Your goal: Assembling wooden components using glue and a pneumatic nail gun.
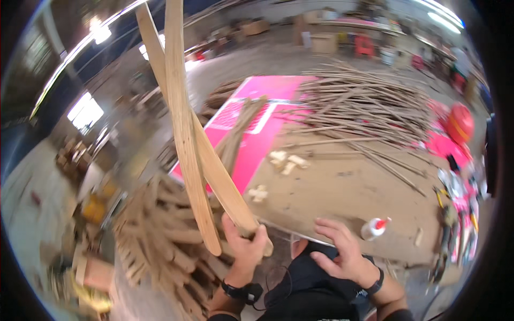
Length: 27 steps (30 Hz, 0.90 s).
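My left hand [245, 247] grips the lower ends of two long flat wooden slats [182, 128] that rise up and to the left, crossing each other. My right hand [342, 249] rests with fingers spread at the near edge of the brown work board [348, 187], holding nothing. A small white glue bottle with a red cap [375, 228] lies just right of that hand. A few small pale wooden blocks [288, 161] lie further up the board.
A heap of flat wooden slats [160, 241] lies on the floor at my left. A bundle of thin sticks [364, 107] covers the far side of the table on a pink sheet [251, 139]. Hand tools [455, 224] and a red round object [460, 123] sit at the right.
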Each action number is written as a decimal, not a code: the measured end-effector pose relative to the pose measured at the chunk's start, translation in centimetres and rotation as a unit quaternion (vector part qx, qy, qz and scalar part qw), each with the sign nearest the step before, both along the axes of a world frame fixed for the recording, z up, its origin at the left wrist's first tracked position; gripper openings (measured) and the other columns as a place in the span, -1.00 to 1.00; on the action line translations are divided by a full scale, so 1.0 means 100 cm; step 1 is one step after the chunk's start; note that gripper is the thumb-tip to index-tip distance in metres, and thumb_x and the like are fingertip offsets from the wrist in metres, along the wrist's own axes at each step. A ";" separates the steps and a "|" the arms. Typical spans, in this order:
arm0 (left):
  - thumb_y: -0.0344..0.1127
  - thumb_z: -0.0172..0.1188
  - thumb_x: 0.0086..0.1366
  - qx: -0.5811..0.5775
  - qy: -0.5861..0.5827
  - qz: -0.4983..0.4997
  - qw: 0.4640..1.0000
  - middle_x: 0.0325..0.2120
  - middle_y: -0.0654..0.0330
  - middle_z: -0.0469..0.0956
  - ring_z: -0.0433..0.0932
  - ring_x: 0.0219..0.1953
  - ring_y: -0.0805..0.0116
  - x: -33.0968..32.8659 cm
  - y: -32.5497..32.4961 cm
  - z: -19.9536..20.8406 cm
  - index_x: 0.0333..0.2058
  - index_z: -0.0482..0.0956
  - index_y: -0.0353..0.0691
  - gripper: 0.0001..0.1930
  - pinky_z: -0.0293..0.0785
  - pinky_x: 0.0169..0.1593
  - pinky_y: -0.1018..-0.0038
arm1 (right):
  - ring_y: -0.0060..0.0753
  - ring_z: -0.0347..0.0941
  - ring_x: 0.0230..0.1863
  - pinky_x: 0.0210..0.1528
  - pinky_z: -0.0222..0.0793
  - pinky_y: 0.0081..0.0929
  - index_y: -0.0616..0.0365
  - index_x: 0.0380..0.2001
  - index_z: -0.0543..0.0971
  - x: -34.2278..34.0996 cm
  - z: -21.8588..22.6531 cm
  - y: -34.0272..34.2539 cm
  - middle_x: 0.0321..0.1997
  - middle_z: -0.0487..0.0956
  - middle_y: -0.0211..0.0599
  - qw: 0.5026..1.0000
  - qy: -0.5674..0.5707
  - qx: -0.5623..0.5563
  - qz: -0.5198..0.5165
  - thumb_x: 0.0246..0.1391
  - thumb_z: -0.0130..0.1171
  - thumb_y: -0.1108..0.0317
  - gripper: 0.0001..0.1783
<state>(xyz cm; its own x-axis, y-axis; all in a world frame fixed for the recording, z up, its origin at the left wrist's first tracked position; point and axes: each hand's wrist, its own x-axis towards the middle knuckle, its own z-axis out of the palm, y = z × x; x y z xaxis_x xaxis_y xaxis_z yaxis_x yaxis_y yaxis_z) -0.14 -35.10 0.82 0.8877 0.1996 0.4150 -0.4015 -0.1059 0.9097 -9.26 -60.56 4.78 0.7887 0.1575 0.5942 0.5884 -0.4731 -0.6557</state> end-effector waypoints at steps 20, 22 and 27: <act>-0.20 0.56 0.17 0.167 -0.254 -0.571 0.762 0.15 -0.16 0.55 0.62 0.12 -0.10 -0.066 -0.143 0.032 0.30 0.37 -0.40 -0.19 0.58 0.21 0.14 | -0.51 0.55 -0.21 -0.10 0.51 -0.49 0.32 0.21 0.40 -0.109 0.134 -0.105 -0.05 0.64 -0.23 0.893 -0.099 0.085 -0.430 0.43 0.00 0.54 -0.66; -0.27 0.51 0.19 0.181 -0.372 -0.497 0.763 -0.02 -0.01 0.68 0.71 -0.03 0.06 -0.054 -0.131 0.046 -0.02 0.66 -0.24 -0.60 0.70 0.05 0.23 | -0.40 0.55 -0.22 -0.08 0.50 -0.44 0.31 0.31 0.42 -0.123 0.131 -0.132 -0.06 0.63 -0.18 0.860 -0.099 -0.029 -0.500 0.41 0.07 0.54 -0.57; -0.33 0.38 0.25 0.274 -0.464 -0.257 0.802 0.07 0.02 0.53 0.62 0.03 -0.04 -0.006 -0.098 0.055 0.14 0.50 -0.18 -0.51 0.60 0.12 0.07 | -0.14 0.56 -0.11 -0.03 0.49 -0.30 0.14 0.36 0.51 -0.137 0.123 -0.169 -0.03 0.57 -0.07 0.804 -0.081 -0.223 -0.545 0.17 0.20 0.62 -0.35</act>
<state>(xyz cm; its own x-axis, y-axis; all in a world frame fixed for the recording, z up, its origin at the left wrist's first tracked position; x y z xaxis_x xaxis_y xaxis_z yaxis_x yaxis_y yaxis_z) -0.77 -44.89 6.27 0.0525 -0.5322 0.8450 -0.9977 0.0086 0.0674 -23.00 -77.42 17.12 0.5212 -0.3486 0.7790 -0.2738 -0.9328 -0.2343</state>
